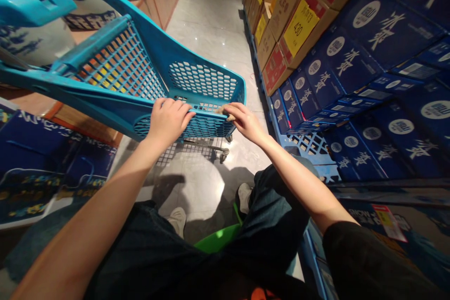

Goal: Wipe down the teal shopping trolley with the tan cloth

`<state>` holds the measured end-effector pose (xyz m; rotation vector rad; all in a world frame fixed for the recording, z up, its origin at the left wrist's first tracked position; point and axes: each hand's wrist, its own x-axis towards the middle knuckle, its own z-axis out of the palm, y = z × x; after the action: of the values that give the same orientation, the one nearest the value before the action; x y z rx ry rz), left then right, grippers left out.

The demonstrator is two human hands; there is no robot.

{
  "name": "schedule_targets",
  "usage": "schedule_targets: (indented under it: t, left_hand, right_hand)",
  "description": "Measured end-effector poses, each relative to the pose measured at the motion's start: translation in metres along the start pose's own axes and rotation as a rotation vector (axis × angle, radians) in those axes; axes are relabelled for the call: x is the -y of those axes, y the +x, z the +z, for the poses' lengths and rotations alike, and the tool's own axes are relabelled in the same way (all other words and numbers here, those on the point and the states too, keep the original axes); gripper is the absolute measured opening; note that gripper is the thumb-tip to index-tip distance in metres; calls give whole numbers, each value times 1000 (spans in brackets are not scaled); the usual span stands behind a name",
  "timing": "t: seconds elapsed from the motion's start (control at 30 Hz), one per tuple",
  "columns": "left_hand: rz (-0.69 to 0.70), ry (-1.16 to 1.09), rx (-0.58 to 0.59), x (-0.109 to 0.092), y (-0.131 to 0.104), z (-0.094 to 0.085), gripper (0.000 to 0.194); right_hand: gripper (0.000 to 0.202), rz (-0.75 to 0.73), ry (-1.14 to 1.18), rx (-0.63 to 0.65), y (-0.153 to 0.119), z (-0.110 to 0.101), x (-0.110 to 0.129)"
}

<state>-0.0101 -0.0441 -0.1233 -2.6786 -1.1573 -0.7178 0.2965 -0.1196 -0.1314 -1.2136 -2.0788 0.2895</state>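
Observation:
A blue plastic shopping cart [207, 75] with mesh sides stands in front of me, its handle toward the upper left. My left hand [168, 119] is wrapped over the near side rim of the basket. At the same rim, closer to the basket's front corner, my right hand [244, 122] pinches a small beige piece, perhaps a cloth [225, 112], which touches the rim. Most of that piece is hidden by the fingers.
Stacked blue boxes [316, 79] and brown cartons [281, 23] on blue pallets line the right side. Large blue-and-white jars [87, 4] stand at the upper left, dark blue boxes [35, 159] at the left. Something green [218, 239] lies between my legs.

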Motion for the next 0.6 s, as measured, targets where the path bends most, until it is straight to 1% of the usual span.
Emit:
schedule_targets:
  t: [0.13,0.23,0.37,0.43,0.5,0.6]
  left_hand:
    - [5,-1,-10,1,0,1,32]
    - [7,10,-8,0,1,2,32]
    - [4,20,-3,0,0,1,33]
    - [1,16,1,0,0,1,32]
    - [1,15,4,0,0,1,32]
    - [2,12,1,0,1,2,31]
  right_hand:
    - [47,69,-57,-24,2,-16,-12]
    - [48,85,-63,-43,-1,-12,-8]
    - [48,-44,-15,13,-4,2,3]
    - [46,-89,-7,41,-3,1,2]
    - [46,-68,-20,45,-1,-5,-3]
    - [48,38,-73,14,2,-15,-9]
